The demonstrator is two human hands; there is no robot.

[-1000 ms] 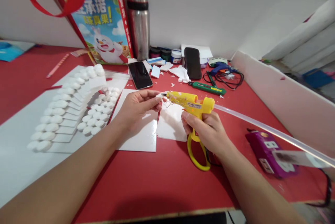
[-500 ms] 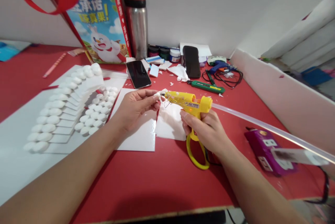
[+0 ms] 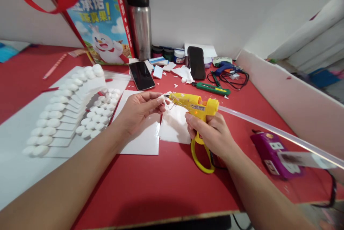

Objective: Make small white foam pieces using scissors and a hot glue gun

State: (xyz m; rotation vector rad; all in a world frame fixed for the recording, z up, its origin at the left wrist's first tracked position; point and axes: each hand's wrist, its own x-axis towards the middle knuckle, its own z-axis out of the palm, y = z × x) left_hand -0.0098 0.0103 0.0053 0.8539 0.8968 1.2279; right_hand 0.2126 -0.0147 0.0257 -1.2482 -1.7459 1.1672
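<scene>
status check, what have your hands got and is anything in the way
Right hand gripping yellow glue gun; left hand pinching small white piece at its nozzle. Nothing visible between them.

Yellow glue gun [image 3: 185, 100] pointing at white piece [image 3: 162, 97]

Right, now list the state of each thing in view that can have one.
Yellow glue gun: gripped in the right hand, indicator lit orange.
Glue stick: protruding from the gun's rear.
Small white piece: pinched in the left hand, at the nozzle.
Steel bottle: upright, lid on.
Phone by the bottle: screen dark.
Black phone: screen dark.
Green cutter: lying down.
Printed bag: standing.
</scene>
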